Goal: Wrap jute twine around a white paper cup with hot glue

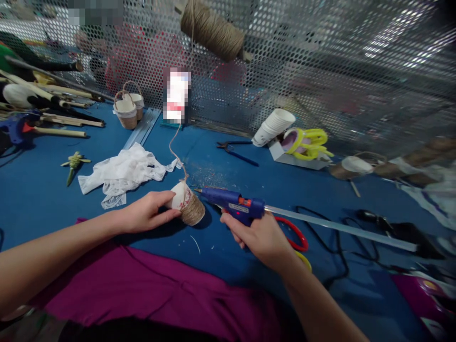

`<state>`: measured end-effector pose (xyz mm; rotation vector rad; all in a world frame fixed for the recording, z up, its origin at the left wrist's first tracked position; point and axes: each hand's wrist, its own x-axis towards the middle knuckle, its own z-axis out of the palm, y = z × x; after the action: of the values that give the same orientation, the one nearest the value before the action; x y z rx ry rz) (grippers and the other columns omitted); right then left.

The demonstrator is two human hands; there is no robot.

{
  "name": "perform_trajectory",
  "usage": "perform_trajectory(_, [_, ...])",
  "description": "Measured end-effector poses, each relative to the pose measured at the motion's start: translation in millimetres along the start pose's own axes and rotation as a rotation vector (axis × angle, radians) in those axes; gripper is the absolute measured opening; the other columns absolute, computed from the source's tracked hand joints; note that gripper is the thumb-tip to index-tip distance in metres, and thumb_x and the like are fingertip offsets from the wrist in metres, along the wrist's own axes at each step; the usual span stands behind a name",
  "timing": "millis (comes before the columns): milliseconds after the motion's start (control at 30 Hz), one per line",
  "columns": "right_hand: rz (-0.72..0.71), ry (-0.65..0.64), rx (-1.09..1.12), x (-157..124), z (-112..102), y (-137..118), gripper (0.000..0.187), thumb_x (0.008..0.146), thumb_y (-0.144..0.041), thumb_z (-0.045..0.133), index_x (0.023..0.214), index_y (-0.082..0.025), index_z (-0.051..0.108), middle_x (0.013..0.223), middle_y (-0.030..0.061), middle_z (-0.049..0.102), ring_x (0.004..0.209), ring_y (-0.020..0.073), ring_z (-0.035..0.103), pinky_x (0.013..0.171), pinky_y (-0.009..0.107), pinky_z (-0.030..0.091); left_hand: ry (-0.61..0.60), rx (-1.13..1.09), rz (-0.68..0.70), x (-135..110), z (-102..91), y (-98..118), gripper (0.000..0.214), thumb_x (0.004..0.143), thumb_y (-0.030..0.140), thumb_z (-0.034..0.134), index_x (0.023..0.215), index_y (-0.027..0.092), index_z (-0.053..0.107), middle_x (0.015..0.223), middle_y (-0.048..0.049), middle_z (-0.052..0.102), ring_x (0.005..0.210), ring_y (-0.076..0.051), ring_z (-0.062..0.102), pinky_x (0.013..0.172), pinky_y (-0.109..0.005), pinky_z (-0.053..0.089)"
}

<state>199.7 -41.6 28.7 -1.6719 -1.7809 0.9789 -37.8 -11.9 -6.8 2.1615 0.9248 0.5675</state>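
My left hand [155, 211] is closed on the rim end of a paper cup [192, 209] that lies tilted, its lower part wrapped in twine. A loose strand of twine [174, 147] runs from the cup up toward the spool. In my right hand [261, 235] is a blue hot glue gun [231, 199], with a long clear glue stick [338, 227] sticking out of its back. The gun's nozzle points left, close to the cup's wrapped side; whether they touch I cannot tell. White lace [124, 171] lies bunched just beyond my left hand.
A twine spool [213, 31] hangs on the perforated metal screen [302, 61]. Behind the lace stand small twine-wrapped baskets [126, 114]. Pliers [237, 153], stacked paper cups [274, 126] and yellow-handled scissors [309, 142] lie farther back. A black cord [342, 256] and red-handled scissors [297, 235] are at right.
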Motion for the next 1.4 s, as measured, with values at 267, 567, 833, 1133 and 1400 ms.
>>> perform_trajectory(267, [0.074, 0.175, 0.023, 34, -28, 27, 0.032, 0.071, -0.046, 0.057, 0.080, -0.016, 0.058, 0.068, 0.0039, 0.064, 0.061, 0.0151, 0.059, 0.054, 0.026, 0.045, 0.017, -0.025, -0.003, -1, 2.8, -3, 0.023, 0.085, 0.030, 0.040, 0.084, 0.010, 0.053, 0.077, -0.0064, 0.059, 0.068, -0.014, 0.052, 0.063, -0.027, 0.044])
perform_trajectory(567, [0.153, 0.266, -0.243, 76, -40, 57, 0.039, 0.079, -0.045, 0.044, 0.048, -0.022, 0.044, 0.037, 0.0023, 0.050, 0.034, 0.0137, 0.048, 0.039, 0.028, 0.037, 0.037, 0.016, 0.039, -1, 5.0, -6, 0.021, 0.086, 0.029, 0.040, 0.083, 0.012, 0.052, 0.075, -0.0051, 0.057, 0.066, -0.012, 0.051, 0.062, -0.026, 0.043])
perform_trajectory(833, [-0.187, 0.312, -0.376, 61, -22, 17, 0.027, 0.077, -0.037, 0.051, 0.056, -0.021, 0.053, 0.073, 0.0110, 0.058, 0.083, 0.0244, 0.054, 0.070, 0.040, 0.042, 0.041, 0.032, 0.031, -3, 5.8, -4, 0.022, 0.086, 0.030, 0.040, 0.080, 0.012, 0.051, 0.072, -0.0045, 0.056, 0.064, -0.012, 0.049, 0.060, -0.026, 0.042])
perform_trajectory(1133, [-0.472, -0.107, 0.032, 53, 36, -36, 0.018, 0.080, -0.030, 0.053, 0.082, -0.015, 0.064, 0.096, 0.0084, 0.063, 0.096, 0.0159, 0.056, 0.088, 0.032, 0.040, 0.033, 0.179, 0.145, -4, 8.4, 5, 0.019, 0.086, 0.027, 0.038, 0.078, 0.013, 0.048, 0.071, -0.0050, 0.052, 0.065, -0.014, 0.047, 0.058, -0.026, 0.040])
perform_trajectory(1400, [-0.314, -0.018, 0.289, 39, 22, -30, 0.015, 0.077, -0.032, 0.057, 0.073, -0.018, 0.060, 0.079, 0.0010, 0.059, 0.076, 0.0124, 0.055, 0.072, 0.027, 0.044, 0.003, -0.128, -0.023, -5, 8.9, 8, 0.022, 0.085, 0.031, 0.042, 0.084, 0.012, 0.053, 0.074, -0.0034, 0.056, 0.066, -0.012, 0.049, 0.061, -0.025, 0.042])
